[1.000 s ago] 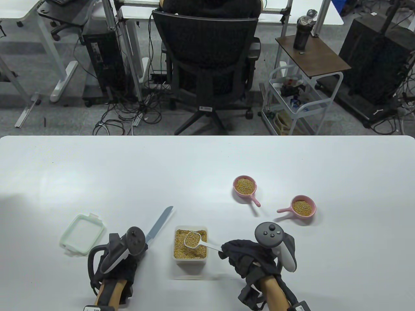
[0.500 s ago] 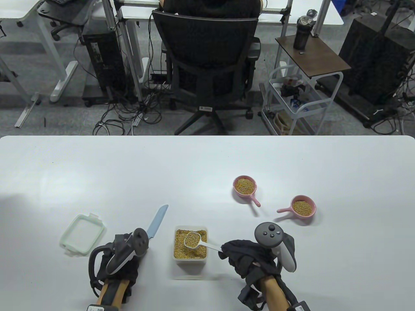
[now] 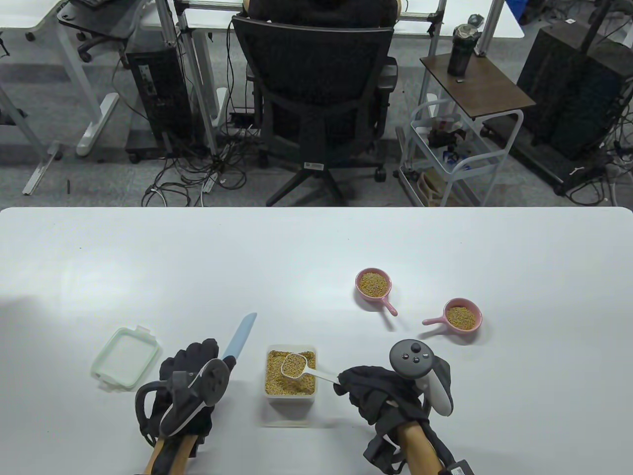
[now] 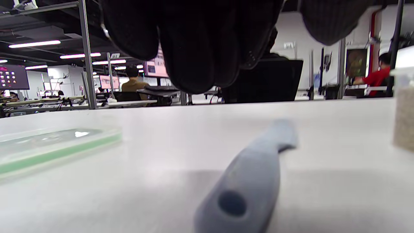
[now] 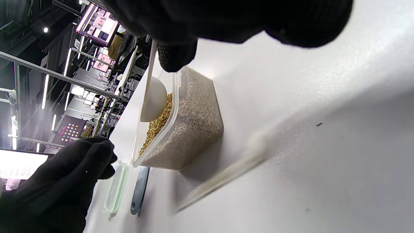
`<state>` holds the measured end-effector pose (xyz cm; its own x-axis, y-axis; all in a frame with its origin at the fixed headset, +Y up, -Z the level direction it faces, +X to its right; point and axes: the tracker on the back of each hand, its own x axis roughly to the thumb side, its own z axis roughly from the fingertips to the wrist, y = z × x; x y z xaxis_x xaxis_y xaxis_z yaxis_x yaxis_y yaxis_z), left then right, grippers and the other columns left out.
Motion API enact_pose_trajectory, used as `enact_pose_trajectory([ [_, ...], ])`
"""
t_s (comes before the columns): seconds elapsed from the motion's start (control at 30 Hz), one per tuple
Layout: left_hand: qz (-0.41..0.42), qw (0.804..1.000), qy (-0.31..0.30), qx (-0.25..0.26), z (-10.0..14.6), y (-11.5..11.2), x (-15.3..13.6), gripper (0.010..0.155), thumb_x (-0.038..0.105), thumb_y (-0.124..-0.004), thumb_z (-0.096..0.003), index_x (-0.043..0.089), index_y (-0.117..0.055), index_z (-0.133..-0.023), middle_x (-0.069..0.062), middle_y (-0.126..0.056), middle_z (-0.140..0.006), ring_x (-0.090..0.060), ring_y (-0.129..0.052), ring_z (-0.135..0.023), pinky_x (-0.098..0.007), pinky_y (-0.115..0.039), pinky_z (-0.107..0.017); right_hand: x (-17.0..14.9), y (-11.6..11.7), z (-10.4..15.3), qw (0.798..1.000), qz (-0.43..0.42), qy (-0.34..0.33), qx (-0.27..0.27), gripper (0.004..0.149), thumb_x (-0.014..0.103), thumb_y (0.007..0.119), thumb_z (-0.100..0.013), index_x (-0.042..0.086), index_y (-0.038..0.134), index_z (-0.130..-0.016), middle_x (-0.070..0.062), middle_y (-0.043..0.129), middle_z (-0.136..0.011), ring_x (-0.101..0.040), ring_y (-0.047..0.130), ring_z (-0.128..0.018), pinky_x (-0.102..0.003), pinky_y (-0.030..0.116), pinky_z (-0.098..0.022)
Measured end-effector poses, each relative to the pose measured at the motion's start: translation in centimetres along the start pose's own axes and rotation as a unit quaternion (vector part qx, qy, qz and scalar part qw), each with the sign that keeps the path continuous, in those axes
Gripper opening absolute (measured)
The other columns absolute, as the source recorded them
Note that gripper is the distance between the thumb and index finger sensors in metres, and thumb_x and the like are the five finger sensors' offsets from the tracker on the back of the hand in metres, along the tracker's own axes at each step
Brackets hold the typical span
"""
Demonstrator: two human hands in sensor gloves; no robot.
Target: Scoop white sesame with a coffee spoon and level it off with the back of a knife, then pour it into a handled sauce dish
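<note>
The right hand's (image 3: 383, 396) black-gloved fingers (image 5: 176, 55) pinch the end of the thin handle of a small white plastic coffee spoon (image 3: 295, 366), though the glove hides exactly how the fingertips meet on it. The spoon's bowl, heaped with tan sesame, hangs level over the clear square plastic container of sesame (image 3: 291, 374), and in the right wrist view the bowl's rounded underside sits just above the grain. The left hand (image 3: 190, 383) hovers above the grey-blue handle of a pale blue knife (image 3: 239, 338) that lies flat on the white tabletop (image 3: 316, 247); its fingers (image 4: 190, 48) hang loosely, slightly apart, and hold nothing. In the table view the tracker and glove cover the knife's handle, so only the blade shows, pointing away from the person; in the left wrist view the handle is blurred and the blade is out of sight. A clear lid with a green rim (image 3: 125, 356) lies left of that hand. Two pink handled sauce dishes (image 3: 374, 284) (image 3: 461, 316), both holding sesame, stand well apart from the container, beyond the right hand.
</note>
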<state>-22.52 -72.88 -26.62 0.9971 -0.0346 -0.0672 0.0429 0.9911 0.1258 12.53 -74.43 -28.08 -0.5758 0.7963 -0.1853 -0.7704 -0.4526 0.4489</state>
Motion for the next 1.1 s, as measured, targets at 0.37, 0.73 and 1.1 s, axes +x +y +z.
enact_pose_trajectory([
  [0.37,0.021,0.999,-0.038,0.020,0.2,-0.2,-0.1,0.086,0.068,-0.050,-0.0567,0.026,-0.019,-0.125,-0.009,-0.029,-0.133,-0.040,-0.033,-0.122,-0.062,-0.034,-0.083,0.0,0.0,0.0,1.000,-0.001,0.000,0.000,0.040,0.035,0.070,-0.063,0.007,0.091,-0.084,0.006,0.092,-0.040,-0.013,0.091,-0.023,-0.043,0.084,-0.031],
  [0.73,0.001,0.998,-0.038,-0.043,-0.4,-2.0,-0.5,0.089,0.071,-0.045,-0.0550,0.027,-0.011,-0.124,-0.011,-0.012,-0.131,-0.043,-0.010,-0.115,-0.062,-0.020,-0.078,-0.1,0.0,0.0,1.000,-0.001,-0.001,-0.003,0.041,0.035,0.070,-0.062,0.007,0.091,-0.084,0.006,0.092,-0.040,-0.013,0.091,-0.023,-0.043,0.084,-0.031],
  [1.1,0.009,0.998,-0.034,-0.055,-0.4,-2.2,-0.7,0.089,0.071,-0.045,-0.0551,0.026,-0.011,-0.124,-0.012,-0.011,-0.130,-0.044,-0.009,-0.114,-0.063,-0.021,-0.078,0.1,-0.2,0.4,1.000,-0.017,-0.013,-0.003,0.041,0.035,0.070,-0.062,0.007,0.090,-0.084,0.006,0.092,-0.040,-0.013,0.091,-0.023,-0.043,0.084,-0.031],
])
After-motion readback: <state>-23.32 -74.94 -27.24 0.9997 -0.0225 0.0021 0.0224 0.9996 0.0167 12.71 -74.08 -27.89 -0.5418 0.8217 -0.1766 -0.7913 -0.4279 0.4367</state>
